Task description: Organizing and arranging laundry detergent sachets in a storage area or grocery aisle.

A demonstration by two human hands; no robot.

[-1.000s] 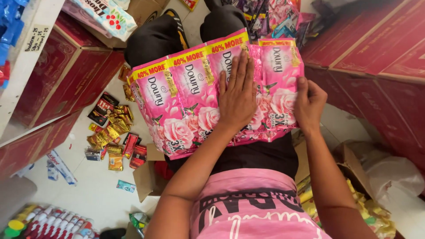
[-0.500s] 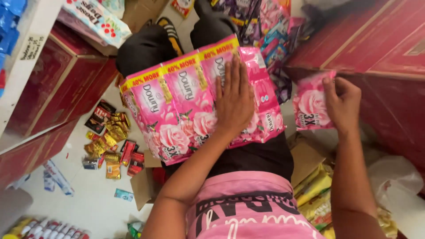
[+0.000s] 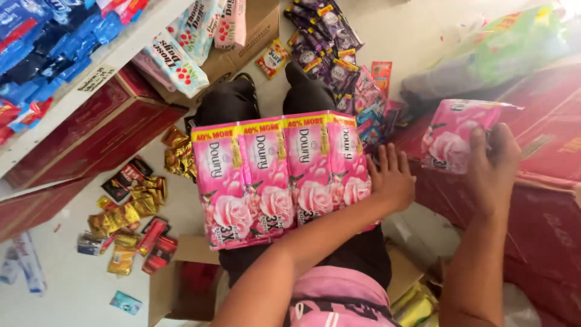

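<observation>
Hands apart: left (image 3: 392,178) flat on sachet strip (image 3: 278,178), right (image 3: 493,160) gripping pack (image 3: 457,136).

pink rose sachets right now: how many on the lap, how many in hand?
Pink sachets in the strip on the lap, left hand at its edge: 4
Pink sachet held in the right hand: 1
Total: 5

Glossy plastic pink sachet strip (image 3: 272,181), matt red cardboard boxes (image 3: 544,200)
</observation>
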